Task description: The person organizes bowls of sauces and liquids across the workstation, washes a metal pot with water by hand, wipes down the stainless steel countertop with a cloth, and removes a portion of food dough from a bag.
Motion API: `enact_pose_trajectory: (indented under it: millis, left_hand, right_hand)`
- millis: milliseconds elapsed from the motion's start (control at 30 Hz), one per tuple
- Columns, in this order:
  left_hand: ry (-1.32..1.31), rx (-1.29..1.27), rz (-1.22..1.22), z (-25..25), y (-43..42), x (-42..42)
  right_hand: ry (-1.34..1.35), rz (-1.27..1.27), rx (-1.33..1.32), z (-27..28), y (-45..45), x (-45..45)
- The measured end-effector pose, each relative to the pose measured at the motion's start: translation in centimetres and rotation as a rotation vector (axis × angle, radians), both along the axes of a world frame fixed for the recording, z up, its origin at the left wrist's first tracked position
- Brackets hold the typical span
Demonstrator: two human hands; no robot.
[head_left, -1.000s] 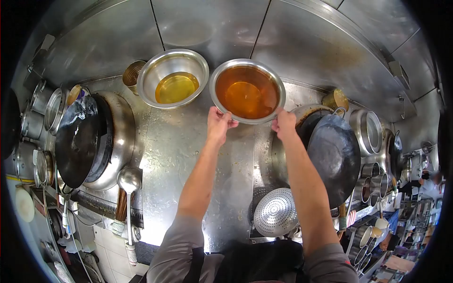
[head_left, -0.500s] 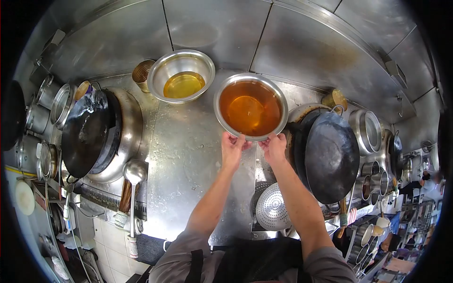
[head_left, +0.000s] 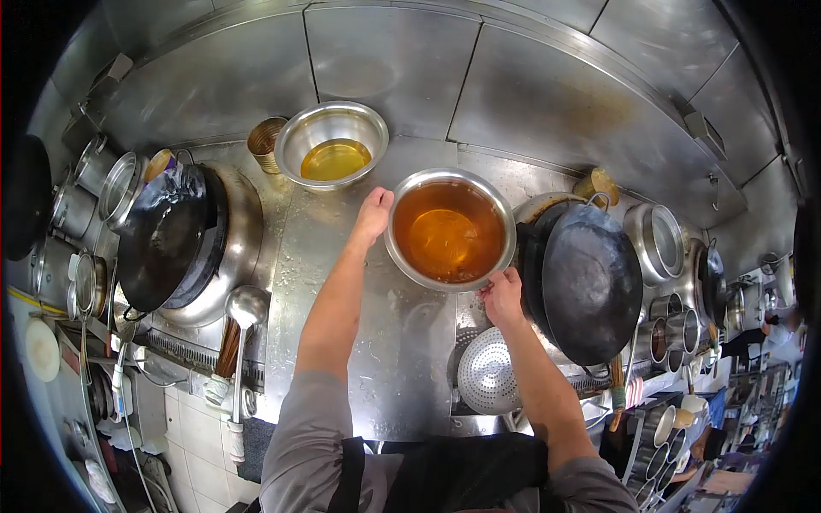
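Observation:
A wide steel bowl of amber liquid (head_left: 449, 235) is in front of me. My right hand (head_left: 503, 297) pinches its rim at the lower right. At the bowl's left edge, my left hand (head_left: 374, 214) is closed against the rim, its fingertips partly hidden. Farther back and to the left stands a second steel bowl (head_left: 332, 115), with yellow liquid (head_left: 335, 160) in its bottom. A ribbed metal can (head_left: 268, 144) touches or nearly touches that bowl's left side.
Dark woks stand at left (head_left: 162, 239) and right (head_left: 593, 291). A ladle (head_left: 247, 306) lies at front left, a perforated strainer (head_left: 489, 370) at front right. Pots (head_left: 682, 329) line the right side; a steel wall (head_left: 389, 73) rises behind the steel counter (head_left: 342, 393).
The amber bowl has come nearer to me. My left hand has shifted from its front rim to its left side. My right hand stays at the rim, now at the lower right.

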State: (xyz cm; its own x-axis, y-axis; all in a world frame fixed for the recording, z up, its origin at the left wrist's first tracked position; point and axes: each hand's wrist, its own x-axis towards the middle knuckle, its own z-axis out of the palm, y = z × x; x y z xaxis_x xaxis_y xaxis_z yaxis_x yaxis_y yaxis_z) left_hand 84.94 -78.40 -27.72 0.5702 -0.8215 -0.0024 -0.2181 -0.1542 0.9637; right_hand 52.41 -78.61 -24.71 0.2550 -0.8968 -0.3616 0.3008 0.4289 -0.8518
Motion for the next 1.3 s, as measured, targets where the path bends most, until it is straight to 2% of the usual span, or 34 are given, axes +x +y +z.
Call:
enact_pose_trajectory:
  millis: [333,533,633,833,1133,1300]
  left_hand:
    - [-0.141,0.014,0.228,0.6,7.1,-4.2]
    - [-0.085,-0.04,0.361,0.3,11.8,-6.9]
    - [-0.124,-0.041,0.415,-1.3,14.5,-7.7]
    - [-0.171,-0.076,0.554,-0.6,20.0,-10.5]
    - [-0.013,-0.18,0.702,4.5,29.7,-18.0]
    - [-0.048,-0.18,0.812,6.4,35.3,-23.6]
  right_hand:
    - [0.024,0.075,-0.113,-1.6,1.2,-2.4]
    - [0.044,0.156,-0.156,-2.5,2.4,-3.9]
    - [0.013,0.188,-0.156,-2.4,3.5,-4.4]
    - [0.003,0.277,-0.185,-1.1,5.7,-5.5]
    - [-0.003,0.443,-0.259,2.2,9.7,-8.9]
    - [-0.009,0.562,-0.29,4.7,12.2,-11.8]
